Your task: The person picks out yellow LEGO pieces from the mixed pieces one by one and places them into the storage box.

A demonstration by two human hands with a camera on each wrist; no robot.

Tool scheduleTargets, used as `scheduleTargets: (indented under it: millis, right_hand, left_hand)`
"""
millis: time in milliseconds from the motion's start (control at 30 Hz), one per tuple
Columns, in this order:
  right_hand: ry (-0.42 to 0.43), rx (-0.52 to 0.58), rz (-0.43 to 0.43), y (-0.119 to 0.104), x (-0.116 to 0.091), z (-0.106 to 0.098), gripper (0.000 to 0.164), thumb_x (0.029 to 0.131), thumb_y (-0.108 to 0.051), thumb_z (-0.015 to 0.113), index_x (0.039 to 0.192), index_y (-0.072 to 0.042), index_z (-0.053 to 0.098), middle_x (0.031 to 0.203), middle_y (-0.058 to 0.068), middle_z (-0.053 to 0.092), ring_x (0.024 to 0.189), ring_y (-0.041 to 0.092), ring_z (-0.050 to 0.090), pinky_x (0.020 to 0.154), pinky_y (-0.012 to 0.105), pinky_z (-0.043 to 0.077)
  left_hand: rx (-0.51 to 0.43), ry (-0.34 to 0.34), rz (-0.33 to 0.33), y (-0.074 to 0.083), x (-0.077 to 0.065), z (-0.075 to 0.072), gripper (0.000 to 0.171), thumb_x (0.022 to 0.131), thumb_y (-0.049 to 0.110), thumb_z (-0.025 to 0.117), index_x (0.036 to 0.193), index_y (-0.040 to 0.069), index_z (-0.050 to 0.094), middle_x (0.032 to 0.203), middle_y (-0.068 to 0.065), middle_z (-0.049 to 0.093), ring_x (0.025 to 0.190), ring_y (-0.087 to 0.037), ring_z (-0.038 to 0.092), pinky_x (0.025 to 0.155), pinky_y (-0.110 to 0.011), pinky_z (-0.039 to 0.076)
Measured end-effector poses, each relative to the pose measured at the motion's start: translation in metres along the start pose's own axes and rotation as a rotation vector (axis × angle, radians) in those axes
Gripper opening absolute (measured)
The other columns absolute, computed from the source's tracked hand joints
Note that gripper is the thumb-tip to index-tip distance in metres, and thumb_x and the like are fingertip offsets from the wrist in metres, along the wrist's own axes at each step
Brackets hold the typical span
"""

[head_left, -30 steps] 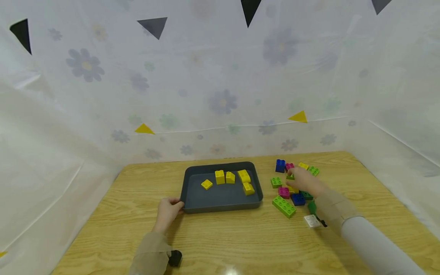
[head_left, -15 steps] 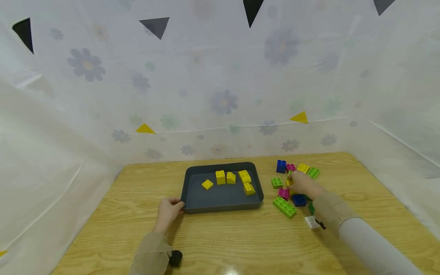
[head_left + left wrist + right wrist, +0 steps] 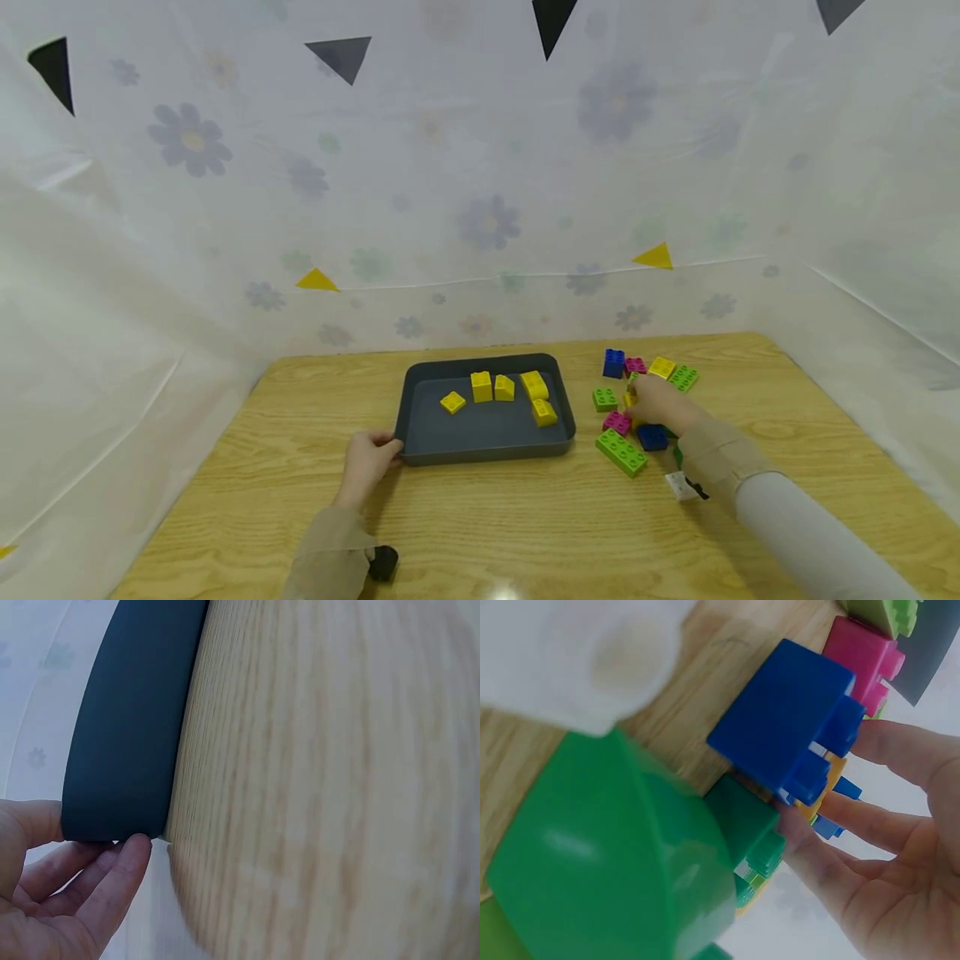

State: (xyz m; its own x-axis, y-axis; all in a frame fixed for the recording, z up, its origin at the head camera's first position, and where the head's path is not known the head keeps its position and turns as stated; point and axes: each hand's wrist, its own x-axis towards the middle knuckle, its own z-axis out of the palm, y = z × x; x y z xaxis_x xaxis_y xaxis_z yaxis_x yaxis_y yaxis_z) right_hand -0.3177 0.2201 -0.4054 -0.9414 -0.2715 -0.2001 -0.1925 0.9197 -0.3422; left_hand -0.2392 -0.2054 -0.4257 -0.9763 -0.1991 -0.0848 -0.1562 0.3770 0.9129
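My left hand (image 3: 367, 462) holds the front left corner of a dark grey tray (image 3: 480, 455), thumb at the rim and fingers against the outer side (image 3: 124, 750). Inside the tray lie several yellow bricks (image 3: 481, 387). At the right, my right hand (image 3: 662, 403) reaches into a group of loose building bricks. Its fingers pinch a yellow brick (image 3: 630, 401), mostly hidden by the hand in the head view. In the right wrist view that yellow brick (image 3: 826, 784) shows partly behind a blue brick (image 3: 784, 712). A pink brick (image 3: 617, 422) lies just beside the fingers.
Around the right hand lie a long lime brick (image 3: 621, 452), a small lime brick (image 3: 604, 399), a tall blue brick (image 3: 613, 362), another yellow brick (image 3: 662, 367) and a white piece (image 3: 681, 486). A patterned sheet (image 3: 487, 225) hangs behind the wooden table (image 3: 465, 525).
My right hand has come down among the bricks and its fingers have closed on the yellow brick, which has shifted slightly. The pink brick has turned a little. My left hand stays at the tray.
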Motion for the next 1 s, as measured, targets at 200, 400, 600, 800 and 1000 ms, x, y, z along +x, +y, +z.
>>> scheduleTargets:
  millis: [200,400,600,800,1000]
  right_hand:
    - [-0.007,-0.002,0.022,0.000,0.001,0.000,0.035,0.083,-0.011,0.065,0.107,0.014,0.055,0.096,0.024,0.059,0.080,0.027,0.056,0.068,0.041,0.052]
    - [-0.016,0.014,0.030,0.000,0.001,-0.001,0.035,0.083,-0.009,0.064,0.106,0.015,0.054,0.096,0.025,0.059,0.083,0.030,0.057,0.070,0.042,0.053]
    - [-0.017,0.036,0.025,0.001,0.001,-0.005,0.032,0.083,-0.008,0.061,0.105,0.014,0.057,0.098,0.027,0.059,0.082,0.031,0.057,0.068,0.041,0.053]
    - [-0.019,0.074,-0.005,-0.003,0.000,-0.017,0.026,0.084,-0.010,0.062,0.097,0.012,0.060,0.091,0.023,0.061,0.068,0.022,0.051,0.056,0.030,0.047]
    - [0.013,0.069,-0.038,-0.009,0.001,-0.033,0.024,0.081,-0.005,0.061,0.096,0.013,0.057,0.089,0.023,0.059,0.073,0.026,0.054,0.060,0.033,0.050]
  left_hand:
    - [0.008,-0.002,0.000,0.000,-0.001,0.001,0.023,0.084,-0.004,0.054,0.101,-0.019,0.059,0.095,-0.031,0.060,0.074,-0.025,0.066,0.066,-0.033,0.058]
    - [0.018,-0.006,-0.005,0.000,-0.002,0.000,0.023,0.085,-0.004,0.053,0.101,-0.019,0.059,0.095,-0.031,0.060,0.074,-0.025,0.065,0.066,-0.033,0.058]
    - [0.012,-0.015,-0.013,0.000,-0.001,-0.001,0.024,0.086,-0.003,0.053,0.104,-0.019,0.057,0.099,-0.032,0.058,0.077,-0.028,0.065,0.068,-0.034,0.058]
    - [0.011,-0.011,-0.005,0.000,-0.001,0.000,0.024,0.086,-0.004,0.053,0.103,-0.019,0.058,0.097,-0.032,0.059,0.075,-0.027,0.066,0.067,-0.033,0.058]
    - [0.010,-0.011,-0.004,-0.001,0.000,-0.001,0.024,0.085,-0.004,0.053,0.103,-0.019,0.058,0.097,-0.032,0.059,0.076,-0.027,0.065,0.067,-0.033,0.058]
